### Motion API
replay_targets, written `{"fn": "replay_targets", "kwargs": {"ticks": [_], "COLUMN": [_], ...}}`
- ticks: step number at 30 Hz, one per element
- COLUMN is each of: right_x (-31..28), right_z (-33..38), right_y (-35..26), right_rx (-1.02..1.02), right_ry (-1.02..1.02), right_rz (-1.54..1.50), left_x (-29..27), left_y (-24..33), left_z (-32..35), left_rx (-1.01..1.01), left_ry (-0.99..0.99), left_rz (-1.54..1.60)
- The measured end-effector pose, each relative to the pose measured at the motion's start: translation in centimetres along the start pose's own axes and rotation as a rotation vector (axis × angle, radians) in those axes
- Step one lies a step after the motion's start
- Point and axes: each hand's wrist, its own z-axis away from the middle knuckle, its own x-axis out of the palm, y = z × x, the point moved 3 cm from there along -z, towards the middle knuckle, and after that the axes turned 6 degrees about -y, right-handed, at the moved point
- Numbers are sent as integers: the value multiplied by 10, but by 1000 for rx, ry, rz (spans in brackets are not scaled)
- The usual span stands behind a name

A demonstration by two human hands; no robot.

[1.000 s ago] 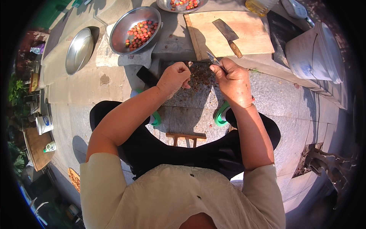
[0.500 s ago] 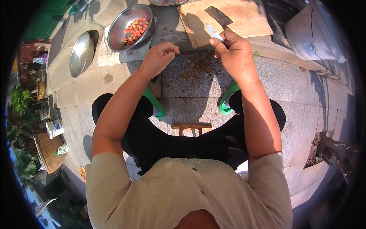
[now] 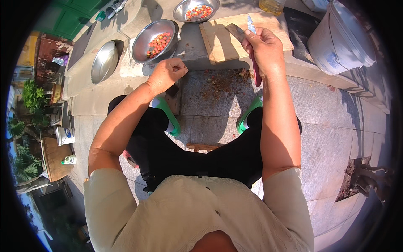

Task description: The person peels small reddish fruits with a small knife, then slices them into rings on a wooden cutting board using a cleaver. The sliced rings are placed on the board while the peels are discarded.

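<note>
My right hand [image 3: 267, 49] grips a small knife [image 3: 255, 71] over the near part of a wooden cutting board [image 3: 268, 35]. The blade points away from me; its dark red handle sticks out below my fingers. To the left, my left hand [image 3: 168, 72] is raised with its fingers curled and pinched together; what they hold, if anything, is hidden. Just beyond it stands a metal bowl [image 3: 142, 38] of small red fruits [image 3: 161, 43]. A flat, dark grey-brown piece [image 3: 236, 31] lies on the board.
A second metal bowl [image 3: 180, 11] with cut-looking red pieces stands farther back. An upturned-looking metal basin [image 3: 104, 63] leans at left. A white bucket [image 3: 336, 46] stands right, near a jar of yellow liquid [image 3: 273, 6]. Scraps [image 3: 224, 86] litter the ground between my green shoes.
The view has shifted, bringing the farther bowl and jar into sight. My right hand has turned the knife more upright, so its red handle shows. My left hand stays curled.
</note>
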Motion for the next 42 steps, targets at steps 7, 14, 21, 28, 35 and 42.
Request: {"fn": "replay_targets", "kwargs": {"ticks": [7, 14, 21, 28, 35, 42], "right_x": [-7, -13, -12, -59, -89, -99], "right_z": [-9, -9, -37, -83, -143, -203], "right_y": [14, 28, 51, 103, 181, 231], "right_rx": [122, 135, 300, 297, 289, 231], "right_ry": [49, 42, -70, -259, -240, -148], "right_rz": [-19, -4, 69, 983, 1302, 1410], "left_x": [-1, 13, 0, 5, 13, -7], "left_y": [50, 66, 30, -26, -87, -114], "left_z": [-4, -9, -32, -111, -203, -262], "left_rx": [150, 252, 84, 190, 167, 168], "left_ry": [5, -17, -168, -169, -70, 289], "left_rz": [-7, 42, -166, -86, 58, 71]}}
